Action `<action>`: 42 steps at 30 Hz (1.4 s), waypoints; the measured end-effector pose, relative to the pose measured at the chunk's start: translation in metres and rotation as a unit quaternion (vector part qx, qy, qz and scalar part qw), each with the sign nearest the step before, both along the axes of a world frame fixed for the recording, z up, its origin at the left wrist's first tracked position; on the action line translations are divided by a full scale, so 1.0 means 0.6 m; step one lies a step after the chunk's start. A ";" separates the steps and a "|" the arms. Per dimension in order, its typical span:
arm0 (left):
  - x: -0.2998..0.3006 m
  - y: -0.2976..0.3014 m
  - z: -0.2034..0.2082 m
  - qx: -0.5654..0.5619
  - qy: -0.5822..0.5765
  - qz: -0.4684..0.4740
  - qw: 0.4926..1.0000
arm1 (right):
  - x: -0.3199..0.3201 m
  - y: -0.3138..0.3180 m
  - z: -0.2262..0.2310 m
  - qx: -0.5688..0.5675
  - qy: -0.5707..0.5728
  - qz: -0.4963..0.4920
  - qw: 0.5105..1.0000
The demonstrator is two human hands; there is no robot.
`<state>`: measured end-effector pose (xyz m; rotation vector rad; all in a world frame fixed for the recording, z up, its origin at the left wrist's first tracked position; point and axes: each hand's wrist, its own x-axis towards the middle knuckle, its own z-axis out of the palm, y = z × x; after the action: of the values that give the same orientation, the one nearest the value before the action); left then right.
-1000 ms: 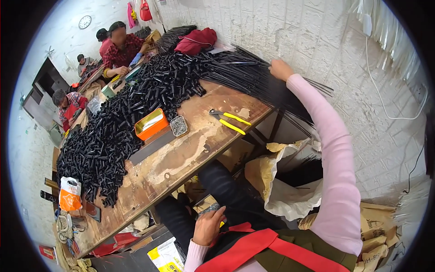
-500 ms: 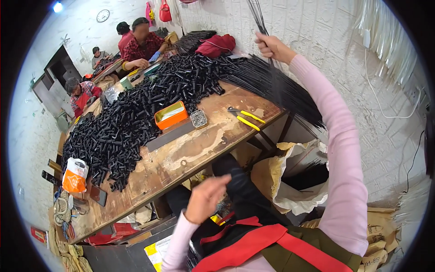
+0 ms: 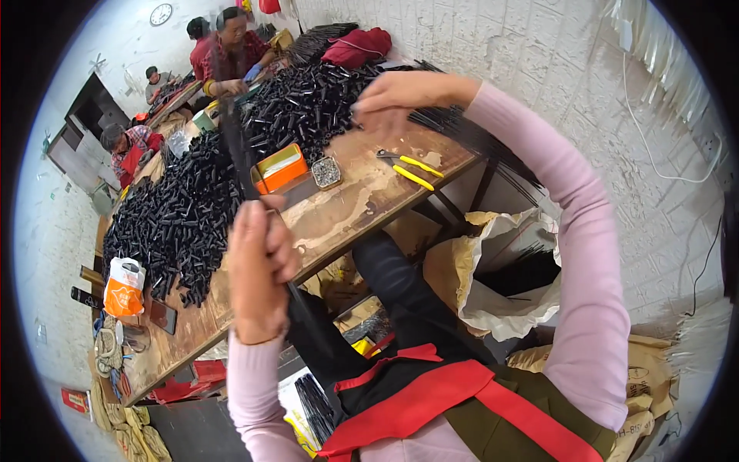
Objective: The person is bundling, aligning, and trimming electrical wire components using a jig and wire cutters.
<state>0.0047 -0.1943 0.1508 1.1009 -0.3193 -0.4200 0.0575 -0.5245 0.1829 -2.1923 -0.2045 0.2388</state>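
My left hand (image 3: 260,273), raised over the table's front edge, is closed around a bundle of thin black rods (image 3: 235,146). The rods stand nearly upright and are smeared by motion; their lower ends pass down below the fist. My right hand (image 3: 412,96) hovers over the table's right part with its fingers stretched out and nothing visible in them. Beneath and behind it lie more long black rods (image 3: 493,138). Yellow-handled cutting pliers (image 3: 414,171) rest on the bare wood nearest to that hand.
A large heap of short black tubular pieces (image 3: 169,212) covers much of the wooden table (image 3: 346,204). An orange box (image 3: 281,179) and a small tray of metal bits (image 3: 326,172) stand beside it. A white-lined sack (image 3: 500,323) holds black rods. Co-workers (image 3: 231,54) sit farther back.
The rod bundle has passed from my right hand to my left, which rose from near my lap. My right hand moved down and left, its fingers opening. The view has shifted slightly.
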 end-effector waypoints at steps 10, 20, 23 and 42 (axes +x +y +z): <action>0.011 0.011 0.026 0.083 -0.060 0.049 0.994 | 0.009 -0.242 -0.389 -0.548 -0.250 -0.306 0.737; -0.005 -0.024 0.023 0.040 -0.034 0.003 0.999 | 0.015 -0.285 -0.302 -0.456 -0.173 -0.261 0.833; -0.010 -0.021 0.024 0.026 -0.036 -0.014 0.999 | 0.019 -0.279 -0.257 -0.415 -0.243 -0.331 0.812; 0.021 0.087 -0.060 -0.015 -0.048 0.040 0.998 | 0.075 0.340 -0.006 0.320 -0.107 0.024 0.941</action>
<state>0.0176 -0.1424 0.1148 1.1033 -0.3648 -0.2914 0.1025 -0.3207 0.1791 -1.5606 -0.3973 -0.0437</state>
